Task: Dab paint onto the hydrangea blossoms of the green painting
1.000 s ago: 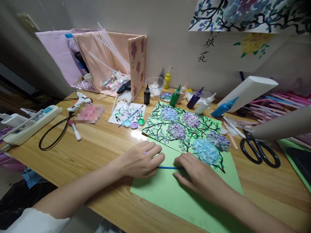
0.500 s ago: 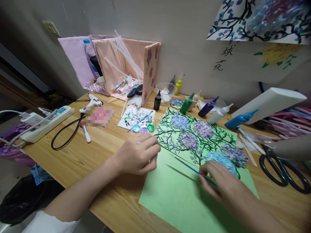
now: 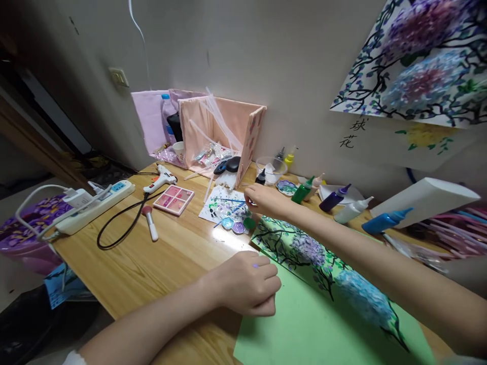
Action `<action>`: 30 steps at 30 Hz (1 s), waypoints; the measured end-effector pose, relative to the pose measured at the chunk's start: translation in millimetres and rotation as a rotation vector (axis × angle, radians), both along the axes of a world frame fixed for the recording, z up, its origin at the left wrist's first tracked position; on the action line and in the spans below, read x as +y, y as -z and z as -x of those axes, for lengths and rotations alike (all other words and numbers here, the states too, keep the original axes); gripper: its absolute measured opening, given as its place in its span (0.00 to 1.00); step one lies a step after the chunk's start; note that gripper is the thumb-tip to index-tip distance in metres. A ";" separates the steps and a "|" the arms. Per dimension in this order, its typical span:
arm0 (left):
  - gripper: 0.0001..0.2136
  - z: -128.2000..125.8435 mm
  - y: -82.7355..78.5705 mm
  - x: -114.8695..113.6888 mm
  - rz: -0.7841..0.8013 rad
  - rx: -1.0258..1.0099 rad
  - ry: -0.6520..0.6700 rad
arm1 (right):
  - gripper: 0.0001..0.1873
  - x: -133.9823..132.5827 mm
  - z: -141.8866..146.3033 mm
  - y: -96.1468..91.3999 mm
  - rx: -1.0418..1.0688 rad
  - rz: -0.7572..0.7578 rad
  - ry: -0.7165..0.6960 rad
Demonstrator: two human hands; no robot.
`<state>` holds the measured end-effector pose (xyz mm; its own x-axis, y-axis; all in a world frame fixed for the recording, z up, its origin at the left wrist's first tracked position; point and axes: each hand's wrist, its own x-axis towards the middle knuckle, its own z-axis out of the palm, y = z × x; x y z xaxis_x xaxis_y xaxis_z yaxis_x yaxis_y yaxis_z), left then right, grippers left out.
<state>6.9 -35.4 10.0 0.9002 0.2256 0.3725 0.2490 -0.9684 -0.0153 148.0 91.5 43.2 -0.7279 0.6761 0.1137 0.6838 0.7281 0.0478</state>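
Note:
My right hand (image 3: 262,200) is closed around a thin blue paintbrush (image 3: 230,199), whose tip points left over a paint-spotted white paper (image 3: 208,209). Just below it sits a flower-shaped palette (image 3: 238,227) with blue, purple and green wells; part of a second brush (image 3: 217,223) shows beside it. My left hand (image 3: 251,284) is curled into a fist at the left edge of a green sheet (image 3: 297,324), a purple paint spot on its back. Painted blue and purple blossoms with black branches (image 3: 310,248) fill the sheet's upper part, partly hidden by my right forearm.
Paint bottles, among them a green one (image 3: 303,190) and a blue one (image 3: 386,221), stand along the back. A glue gun (image 3: 162,178), makeup palette (image 3: 175,199), makeup brush (image 3: 150,225) and power strip (image 3: 97,205) lie left. A pink fabric box (image 3: 251,144) stands against the wall.
My right hand has moved with the paintbrush from above the green sheet, up and left to the spotted paper and palette. The left fist keeps its shape; the whole view has shifted.

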 end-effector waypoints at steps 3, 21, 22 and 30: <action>0.05 0.5 0.2 0.0 0.002 -0.017 -0.016 | 0.04 10.3 9.3 10.2 -0.022 -0.033 -0.033; 0.02 2.3 0.9 6.2 0.183 0.115 -0.121 | 0.07 -9.1 -21.5 24.0 0.038 -0.069 -0.031; 0.03 1.7 1.2 6.5 0.204 0.126 -0.130 | 0.07 -17.8 -30.6 21.1 0.041 -0.075 -0.013; 0.08 -6.0 5.9 11.1 0.396 0.143 -0.174 | 0.06 -124.1 -168.2 1.3 0.246 -0.008 0.334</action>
